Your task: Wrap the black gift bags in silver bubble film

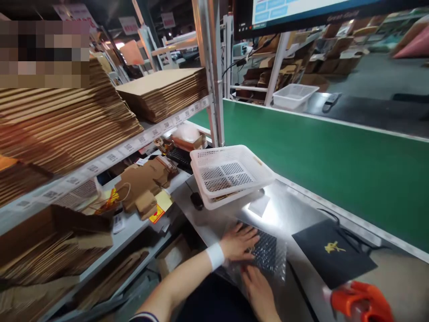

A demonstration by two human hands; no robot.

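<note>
A dark flat item in clear bubble wrap [268,251] lies on the metal worktable [284,210]. My left hand [239,242], with a white band [215,256] at the wrist, rests flat on the left part of the wrap, fingers spread. Closer to my body, my right hand [258,290] is at the wrap's near edge, its fingers close together and seeming to pinch the film; their tips are partly hidden. Right of the wrap is a black flat piece with a gold emblem [334,247]. An orange-red tape dispenser [360,302] stands at the lower right.
White perforated baskets [231,174], stacked, stand beyond my hands, beside a black mouse [196,201]. A green conveyor belt [321,152] runs behind the table. Shelves on the left hold stacked cardboard [167,87]. A monitor [301,18] hangs above.
</note>
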